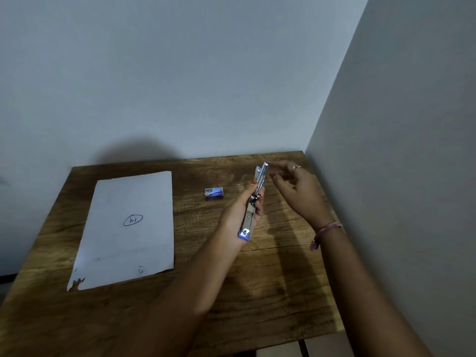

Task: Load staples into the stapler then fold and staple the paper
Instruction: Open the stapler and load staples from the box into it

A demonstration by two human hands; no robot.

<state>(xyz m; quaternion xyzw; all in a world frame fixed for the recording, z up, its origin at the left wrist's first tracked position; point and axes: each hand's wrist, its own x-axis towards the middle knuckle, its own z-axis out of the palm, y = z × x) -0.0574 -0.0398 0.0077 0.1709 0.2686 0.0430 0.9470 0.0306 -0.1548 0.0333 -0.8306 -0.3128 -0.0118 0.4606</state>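
Note:
My left hand (240,212) grips a silver stapler (255,199) with a blue end, held above the wooden table (257,292) with its far end tilted up. My right hand (298,191) hovers just right of the stapler's top end, fingers loosely curled and blurred; whether it holds staples I cannot tell. A small blue-and-white staple box (213,193) lies on the table left of the stapler. A white sheet of paper (126,228) with a circled blue mark lies flat at the left.
The table stands in a corner, with a grey wall behind it and another close on the right. The paper's near left corner is torn and marked. A light-coloured floor shows below the table's front edge.

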